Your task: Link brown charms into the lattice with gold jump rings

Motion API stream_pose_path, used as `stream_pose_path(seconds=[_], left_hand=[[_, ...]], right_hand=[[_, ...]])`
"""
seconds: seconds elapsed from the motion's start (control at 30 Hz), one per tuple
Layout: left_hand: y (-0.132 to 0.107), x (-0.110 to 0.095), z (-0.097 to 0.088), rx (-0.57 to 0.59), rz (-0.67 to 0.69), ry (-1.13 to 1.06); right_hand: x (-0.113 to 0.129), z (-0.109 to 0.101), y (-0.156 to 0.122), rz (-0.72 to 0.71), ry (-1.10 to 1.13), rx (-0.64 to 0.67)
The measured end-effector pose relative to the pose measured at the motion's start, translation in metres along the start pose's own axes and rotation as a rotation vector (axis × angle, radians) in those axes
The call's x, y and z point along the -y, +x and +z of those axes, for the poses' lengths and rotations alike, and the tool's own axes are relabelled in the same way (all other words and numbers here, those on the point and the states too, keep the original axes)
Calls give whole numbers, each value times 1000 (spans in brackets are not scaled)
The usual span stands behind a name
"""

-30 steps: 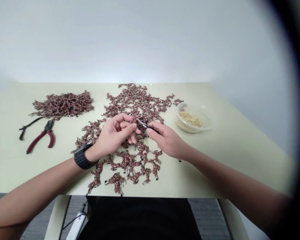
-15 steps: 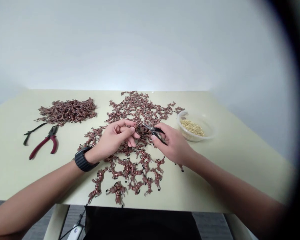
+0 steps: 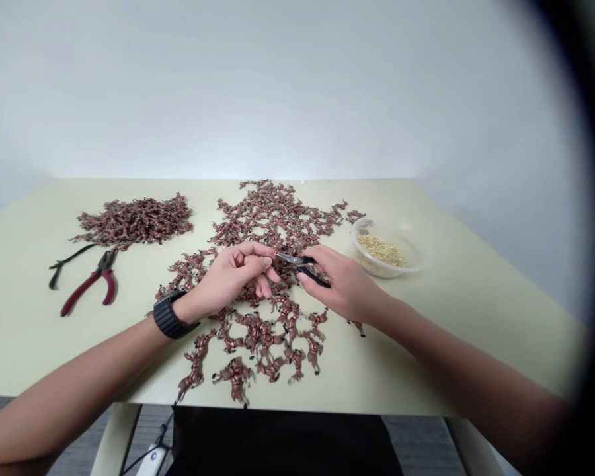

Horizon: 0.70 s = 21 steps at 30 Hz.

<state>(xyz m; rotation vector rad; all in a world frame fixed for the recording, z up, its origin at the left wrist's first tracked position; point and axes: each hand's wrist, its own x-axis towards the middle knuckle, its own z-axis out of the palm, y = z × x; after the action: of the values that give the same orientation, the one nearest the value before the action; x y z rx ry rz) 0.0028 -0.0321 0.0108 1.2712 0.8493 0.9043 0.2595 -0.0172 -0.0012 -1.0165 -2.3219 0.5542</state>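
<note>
I am seeing the tabletop lying open toward its left and right edges, with brown charms spreading down its middle. Over them my left hand is pinching its fingers together. My right hand is gripping small pliers, whose tip has swung in since half a second ago to meet those fingertips.

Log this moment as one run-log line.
right hand: grips small pliers | left hand: fingers pinched at plier tips, piece too small to tell | beneath: spread brown figures | right: bowl of gold bits
</note>
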Motion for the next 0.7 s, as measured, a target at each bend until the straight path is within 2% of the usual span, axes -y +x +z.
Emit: stream_pose_path(seconds=[0.13,0.23,0.3,0.37,0.47,0.53,0.63,0.7], left_hand=[[0,0,3,-7,32,34],[-3,2,8,-34,95,114],[-5,4,9,-65,172,233],[-7,7,6,-102,269,444],[-7,9,-7,-122,399,790],[-7,10,-15,-107,445,886],[-5,6,-15,-129,426,823],[-4,3,-8,-181,371,661]], right_hand=[[2,2,-1,24,25,-5],[9,8,-2,128,154,17],[15,11,-2,255,364,81],[21,11,-2,417,678,194],[27,3,0,633,1145,403],[28,-4,2,707,1317,508],[27,-8,4,723,1350,537],[23,-5,4,668,1206,422]])
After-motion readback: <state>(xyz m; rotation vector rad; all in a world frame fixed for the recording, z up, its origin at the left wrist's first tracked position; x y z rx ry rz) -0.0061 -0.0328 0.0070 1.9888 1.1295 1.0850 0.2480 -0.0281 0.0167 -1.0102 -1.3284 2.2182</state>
